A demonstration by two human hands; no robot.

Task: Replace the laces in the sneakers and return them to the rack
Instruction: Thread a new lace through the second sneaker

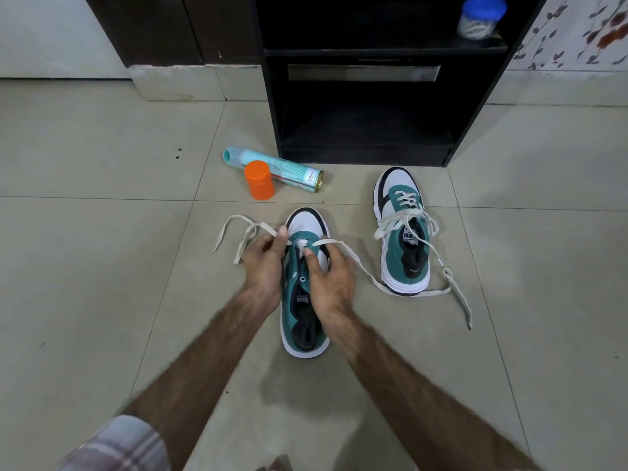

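Standing at the top centre of the frame, the dark rack [373,107] rests on the tiled floor [102,249]. One sneaker [402,232], loosely laced, lies right of centre; the other sneaker [302,300] sits mid-frame between both hands. The left hand [263,263] has its fingers pinching the lace [244,232] that trails left of the toe; the right hand [331,271] holds the shoe's right side, fingers curled over it. A spray can [272,168] and orange cap [260,180] lie upper centre. A blue-lidded jar [481,17] sits on the rack, upper right.
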